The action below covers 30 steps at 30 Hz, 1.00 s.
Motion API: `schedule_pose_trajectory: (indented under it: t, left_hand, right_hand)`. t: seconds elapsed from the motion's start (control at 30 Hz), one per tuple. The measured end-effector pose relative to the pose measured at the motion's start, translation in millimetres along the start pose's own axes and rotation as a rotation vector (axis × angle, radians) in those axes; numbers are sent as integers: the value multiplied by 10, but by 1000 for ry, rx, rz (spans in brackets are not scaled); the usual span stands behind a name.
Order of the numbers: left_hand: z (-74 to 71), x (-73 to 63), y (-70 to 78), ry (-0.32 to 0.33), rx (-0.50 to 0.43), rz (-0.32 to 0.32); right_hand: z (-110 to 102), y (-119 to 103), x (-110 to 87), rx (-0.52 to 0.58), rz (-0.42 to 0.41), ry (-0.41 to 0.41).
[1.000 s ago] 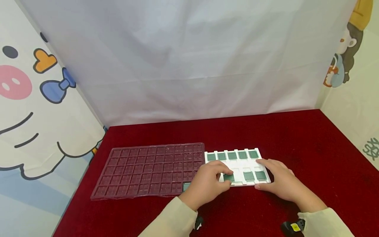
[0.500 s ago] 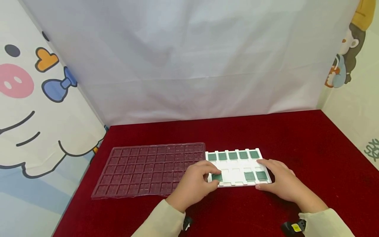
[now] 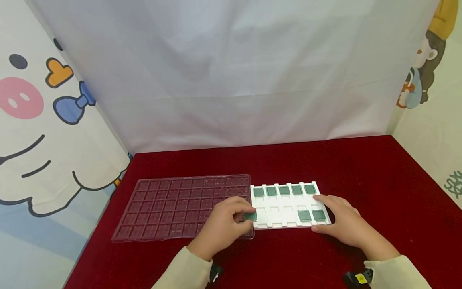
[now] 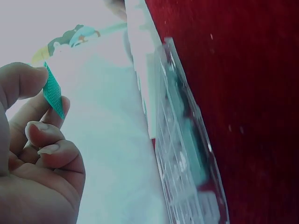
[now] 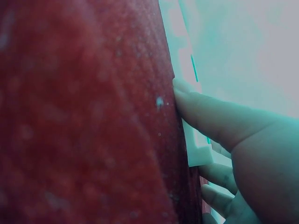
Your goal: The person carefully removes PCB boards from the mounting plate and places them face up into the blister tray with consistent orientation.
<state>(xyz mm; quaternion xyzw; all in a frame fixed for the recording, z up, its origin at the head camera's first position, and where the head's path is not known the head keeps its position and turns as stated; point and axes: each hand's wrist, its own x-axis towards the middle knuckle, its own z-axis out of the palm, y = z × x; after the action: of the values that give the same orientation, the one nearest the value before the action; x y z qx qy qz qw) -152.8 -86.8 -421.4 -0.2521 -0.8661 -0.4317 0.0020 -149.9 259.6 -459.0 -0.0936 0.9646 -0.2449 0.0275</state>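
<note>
My left hand pinches a small green square perforated board between thumb and fingertips. It hangs where the clear tray meets the white tray. In the left wrist view the green board stands tilted, apart from both trays. My right hand grips the right end of the white tray, thumb at the front edge and fingertips at the side. Similar green boards fill the back row of the white tray, and two more sit at the front right.
The clear plastic tray has many shallow cells and lies left of the white tray, on a dark red cloth. Teal pieces show through its side in the left wrist view. A white curtain hangs behind.
My left hand has moved left with the green board, from the front row of the white tray to the clear tray's right edge. My right hand stays on the white tray.
</note>
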Motion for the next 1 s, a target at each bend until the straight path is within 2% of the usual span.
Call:
schedule_pose_trajectory:
  t: [0.37, 0.57, 1.0]
  left_hand:
    - [-161, -141, -98, 8, -4, -37]
    - [-245, -199, -157, 27, -7, -27]
    - [-483, -304, -271, 46, 79, -40]
  right_hand:
    - [-3, -4, -24, -11, -14, 12]
    - [5, -3, 0, -16, -9, 6]
    - [-1, -18, -3, -4, -3, 3]
